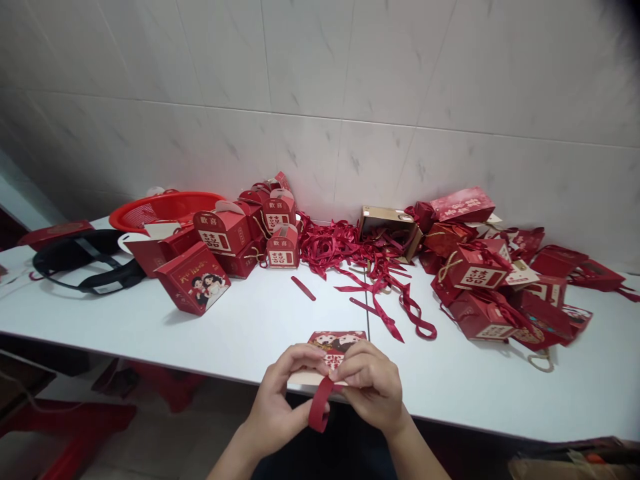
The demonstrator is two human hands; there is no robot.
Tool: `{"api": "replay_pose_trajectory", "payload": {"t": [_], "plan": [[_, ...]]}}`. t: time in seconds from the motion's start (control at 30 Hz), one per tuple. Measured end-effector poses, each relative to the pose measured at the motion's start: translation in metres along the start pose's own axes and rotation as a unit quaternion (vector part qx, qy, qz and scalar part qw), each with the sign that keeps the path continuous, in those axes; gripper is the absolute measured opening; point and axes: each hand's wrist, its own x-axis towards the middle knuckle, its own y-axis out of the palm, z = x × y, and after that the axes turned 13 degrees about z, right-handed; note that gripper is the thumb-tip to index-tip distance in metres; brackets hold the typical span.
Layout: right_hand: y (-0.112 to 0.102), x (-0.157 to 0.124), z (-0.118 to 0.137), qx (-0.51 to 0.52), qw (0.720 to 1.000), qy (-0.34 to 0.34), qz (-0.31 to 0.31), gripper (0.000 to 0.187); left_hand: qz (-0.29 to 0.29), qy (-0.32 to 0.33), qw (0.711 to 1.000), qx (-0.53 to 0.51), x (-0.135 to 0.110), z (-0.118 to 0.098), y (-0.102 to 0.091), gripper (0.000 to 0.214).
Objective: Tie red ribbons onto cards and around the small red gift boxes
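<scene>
My left hand [284,400] and my right hand [373,385] meet at the table's front edge, both pinched on a short red ribbon [320,404] that loops down between them. Right behind my fingers lies a flat red gift box [336,341] with a cartoon couple printed on it, partly hidden by my hands. A tangled pile of red ribbons [350,257] lies further back in the middle of the white table [250,320].
Folded red gift boxes [235,233] cluster at the back left beside a red plastic basket [160,208] and a black strap [85,263]. More red boxes [490,280] are heaped at the right. An open cardboard box [387,223] stands by the tiled wall.
</scene>
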Motion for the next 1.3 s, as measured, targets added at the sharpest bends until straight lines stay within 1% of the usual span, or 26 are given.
{"api": "replay_pose_trajectory", "payload": {"t": [0.07, 0.17, 0.23, 0.3, 0.37, 0.43, 0.53, 0.6, 0.73, 0.83, 0.97, 1.07, 1.13, 1.17, 1.23, 1.3], "plan": [[0.002, -0.002, -0.001, 0.015, 1.000, 0.013, -0.004, 0.018, 0.009, 0.043, 0.999, 0.022, 0.000, 0.001, -0.001, 0.037], [0.006, -0.003, -0.002, 0.049, 0.998, 0.037, -0.013, 0.018, 0.027, 0.105, 0.991, 0.075, 0.001, 0.001, -0.004, 0.040], [0.008, -0.004, -0.002, 0.059, 0.997, 0.049, -0.021, 0.019, 0.041, 0.124, 0.987, 0.097, 0.002, 0.001, -0.007, 0.043], [0.010, -0.004, -0.002, 0.053, 0.997, 0.051, -0.028, 0.021, 0.055, 0.128, 0.984, 0.106, 0.002, 0.001, -0.008, 0.042], [0.011, -0.004, -0.002, 0.040, 0.997, 0.050, -0.038, 0.023, 0.061, 0.114, 0.987, 0.095, 0.001, 0.001, -0.009, 0.039], [0.012, -0.004, -0.002, 0.033, 0.997, 0.050, -0.051, 0.024, 0.063, 0.085, 0.992, 0.065, 0.000, 0.000, -0.009, 0.034], [0.014, -0.004, -0.001, 0.046, 0.995, 0.057, -0.064, 0.025, 0.065, 0.045, 0.997, 0.023, -0.002, -0.001, -0.010, 0.027], [0.015, -0.005, -0.002, 0.074, 0.992, 0.074, -0.063, 0.023, 0.068, 0.026, 0.997, 0.009, -0.004, 0.000, -0.011, 0.024], [0.014, -0.008, -0.004, 0.103, 0.987, 0.110, -0.049, 0.025, 0.074, 0.001, 0.997, -0.008, -0.006, 0.006, -0.012, 0.026], [0.011, -0.010, -0.007, 0.100, 0.986, 0.124, -0.038, 0.027, 0.065, -0.027, 0.998, -0.002, -0.002, 0.010, -0.009, 0.026], [0.010, -0.012, -0.012, 0.118, 0.982, 0.145, -0.042, 0.028, 0.058, -0.064, 0.996, -0.013, 0.009, 0.011, -0.006, 0.015], [0.009, -0.012, -0.015, 0.122, 0.978, 0.164, -0.048, 0.029, 0.060, -0.083, 0.994, -0.029, 0.014, 0.014, -0.003, 0.012], [0.003, -0.011, -0.017, 0.126, 0.973, 0.190, -0.045, 0.028, 0.035, -0.092, 0.995, -0.029, 0.016, 0.019, 0.000, 0.012], [-0.002, -0.010, -0.018, 0.114, 0.972, 0.203, -0.036, 0.026, 0.008, -0.098, 0.995, -0.031, 0.017, 0.023, 0.002, 0.014], [-0.016, -0.009, -0.019, 0.044, 0.972, 0.232, 0.007, 0.026, -0.059, -0.112, 0.991, -0.047, 0.020, 0.032, 0.007, 0.021], [-0.034, -0.010, -0.018, -0.040, 0.964, 0.255, 0.068, 0.026, -0.114, -0.111, 0.985, -0.064, 0.024, 0.041, 0.014, 0.029]]}}
